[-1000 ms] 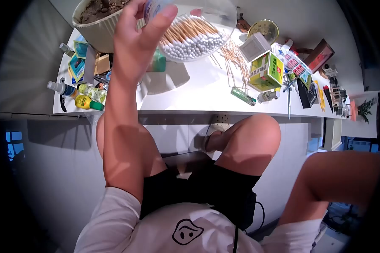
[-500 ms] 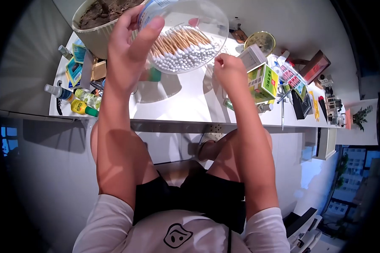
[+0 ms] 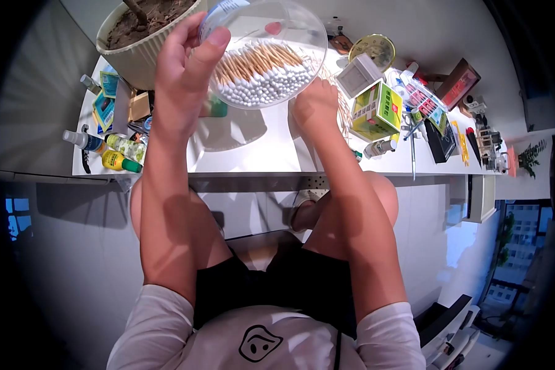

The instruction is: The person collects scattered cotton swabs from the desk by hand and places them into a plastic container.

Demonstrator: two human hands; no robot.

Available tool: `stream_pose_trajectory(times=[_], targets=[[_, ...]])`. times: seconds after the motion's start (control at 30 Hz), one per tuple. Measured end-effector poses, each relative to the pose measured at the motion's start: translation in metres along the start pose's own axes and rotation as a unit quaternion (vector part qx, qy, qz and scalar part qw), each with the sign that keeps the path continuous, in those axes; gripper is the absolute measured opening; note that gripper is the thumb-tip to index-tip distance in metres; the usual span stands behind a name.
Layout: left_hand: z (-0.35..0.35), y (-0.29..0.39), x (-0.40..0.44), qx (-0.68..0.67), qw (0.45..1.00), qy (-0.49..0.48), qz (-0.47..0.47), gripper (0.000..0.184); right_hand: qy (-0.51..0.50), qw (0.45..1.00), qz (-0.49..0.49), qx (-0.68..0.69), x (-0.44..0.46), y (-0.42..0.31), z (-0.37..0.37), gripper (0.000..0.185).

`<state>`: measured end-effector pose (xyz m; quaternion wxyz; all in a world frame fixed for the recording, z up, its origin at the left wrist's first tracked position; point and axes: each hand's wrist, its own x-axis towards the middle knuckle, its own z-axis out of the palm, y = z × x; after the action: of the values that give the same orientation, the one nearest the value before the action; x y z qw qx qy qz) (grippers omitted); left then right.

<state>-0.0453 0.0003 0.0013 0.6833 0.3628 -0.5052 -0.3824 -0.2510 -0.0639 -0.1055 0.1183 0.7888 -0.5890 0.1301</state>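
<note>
A clear round tub (image 3: 308, 37) with many cotton swabs (image 3: 259, 68) inside is tilted toward me above the white table. My left hand (image 3: 191, 58) grips its blue-labelled side, thumb in front. My right hand (image 3: 317, 102) is by the tub's lower right edge, its fingers curled over the loose swabs (image 3: 345, 114) spread on the table; what its fingertips hold, if anything, is hidden. Right of that hand stands a green and yellow box (image 3: 377, 111).
A potted plant (image 3: 139, 58) stands at the back left, with small bottles (image 3: 113, 160) near the left edge. Further right are a clear-lidded box (image 3: 359, 75), a gold-rimmed round dish (image 3: 373, 50), a small bottle (image 3: 380, 148) and a black box (image 3: 439, 143). The table's front edge crosses above my knees.
My right arm has come in from the lower right, and its hand has reached the loose swabs beside the tub. My left hand has moved slightly left and down with the tub.
</note>
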Motion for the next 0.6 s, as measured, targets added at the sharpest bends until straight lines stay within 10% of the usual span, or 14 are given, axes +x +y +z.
stream_pose_trajectory(times=[0.1,0.17,0.33,0.43,0.6], targets=[[-0.004,0.001,0.002,0.024,1.0,0.003,0.001,0.067,0.249,0.966,0.067,0.032,0.011,-0.005,-0.04,0.008],[-0.004,0.001,0.003,0.021,1.0,0.023,-0.003,0.07,0.246,0.927,0.166,0.231,0.015,0.004,-0.091,0.009],[-0.002,0.001,0.005,0.022,0.999,0.035,0.002,0.071,0.267,0.771,0.07,0.574,-0.009,0.013,-0.132,0.035],[-0.002,-0.002,0.004,0.035,0.998,0.044,0.004,0.071,0.21,0.746,0.041,0.631,-0.018,0.006,-0.147,0.048],[0.003,0.003,0.003,0.025,0.999,0.025,-0.002,0.069,0.229,0.711,-0.049,0.664,-0.028,-0.009,-0.146,0.019]])
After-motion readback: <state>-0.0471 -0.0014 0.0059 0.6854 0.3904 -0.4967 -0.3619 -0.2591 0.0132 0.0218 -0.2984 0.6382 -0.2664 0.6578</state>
